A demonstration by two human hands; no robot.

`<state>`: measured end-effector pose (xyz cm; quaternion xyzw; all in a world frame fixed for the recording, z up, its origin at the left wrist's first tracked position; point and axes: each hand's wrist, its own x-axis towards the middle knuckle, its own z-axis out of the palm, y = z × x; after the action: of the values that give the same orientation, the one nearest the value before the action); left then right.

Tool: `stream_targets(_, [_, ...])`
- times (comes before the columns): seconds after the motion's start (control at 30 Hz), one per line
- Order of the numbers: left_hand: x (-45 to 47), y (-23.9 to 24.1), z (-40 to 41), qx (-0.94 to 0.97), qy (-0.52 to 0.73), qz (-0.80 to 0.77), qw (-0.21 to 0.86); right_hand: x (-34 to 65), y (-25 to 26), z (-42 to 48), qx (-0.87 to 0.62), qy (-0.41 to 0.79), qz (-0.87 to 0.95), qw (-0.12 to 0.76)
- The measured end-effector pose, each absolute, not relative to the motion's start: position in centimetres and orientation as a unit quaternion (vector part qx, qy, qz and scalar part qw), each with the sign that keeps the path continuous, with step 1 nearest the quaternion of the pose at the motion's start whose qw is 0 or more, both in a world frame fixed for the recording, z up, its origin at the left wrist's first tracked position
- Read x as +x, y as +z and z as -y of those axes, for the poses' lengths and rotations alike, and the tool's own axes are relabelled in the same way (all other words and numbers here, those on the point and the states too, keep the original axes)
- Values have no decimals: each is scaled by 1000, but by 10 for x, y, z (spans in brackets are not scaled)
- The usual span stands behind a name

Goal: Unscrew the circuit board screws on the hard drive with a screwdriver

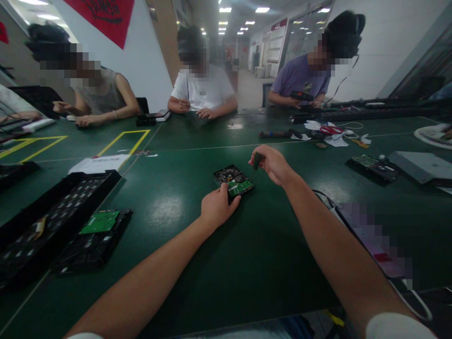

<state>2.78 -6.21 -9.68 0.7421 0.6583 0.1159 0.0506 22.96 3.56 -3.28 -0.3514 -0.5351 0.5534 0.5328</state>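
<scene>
A hard drive lies on the green table with its green circuit board facing up. My left hand grips its near edge, fingers closed on it. Just right of and above the drive, my right hand pinches the dark handle of a small screwdriver, which points down toward the drive.
A black tray and another drive with a green board lie at the left. More drives, a grey box, tools and scissors sit at the right. Three people sit along the far side, hands on the table.
</scene>
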Motion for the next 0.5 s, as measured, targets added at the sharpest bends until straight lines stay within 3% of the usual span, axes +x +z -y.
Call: stream_targets(0.5, [27, -100, 62, 747, 126, -652, 37, 233, -34, -38, -328, 586, 539, 508])
